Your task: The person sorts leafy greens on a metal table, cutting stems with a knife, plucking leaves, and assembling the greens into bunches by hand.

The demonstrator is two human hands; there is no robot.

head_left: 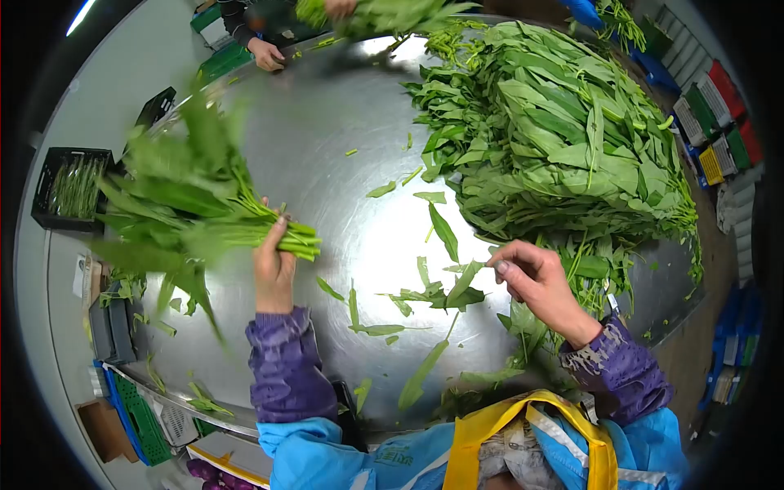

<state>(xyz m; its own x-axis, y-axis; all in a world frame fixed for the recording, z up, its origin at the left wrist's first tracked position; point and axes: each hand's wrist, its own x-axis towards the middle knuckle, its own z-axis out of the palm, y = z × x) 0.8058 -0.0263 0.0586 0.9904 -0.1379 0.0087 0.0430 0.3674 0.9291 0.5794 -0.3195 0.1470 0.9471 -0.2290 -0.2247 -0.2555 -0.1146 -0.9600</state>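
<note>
My left hand (274, 269) is closed around the cut stems of a bunch of leafy greens (188, 196), which look like water spinach. Its leaves fan out to the left and are blurred by motion. My right hand (541, 287) is in a pinch over the steel table, with the tip of a loose green leaf (465, 283) at its fingertips. Scattered leaves (433, 296) and stem bits lie on the metal below and between my hands. Just beyond my right hand rises a large pile of the same greens (572, 139).
The steel table (327, 131) has a raised edge. Across it are another person's hand (265, 55) and a blurred bunch (384, 16); a blue glove (582, 11) is at top right. A black crate (72, 189) stands left, a green crate (140, 420) lower left, stacked crates (714, 114) right.
</note>
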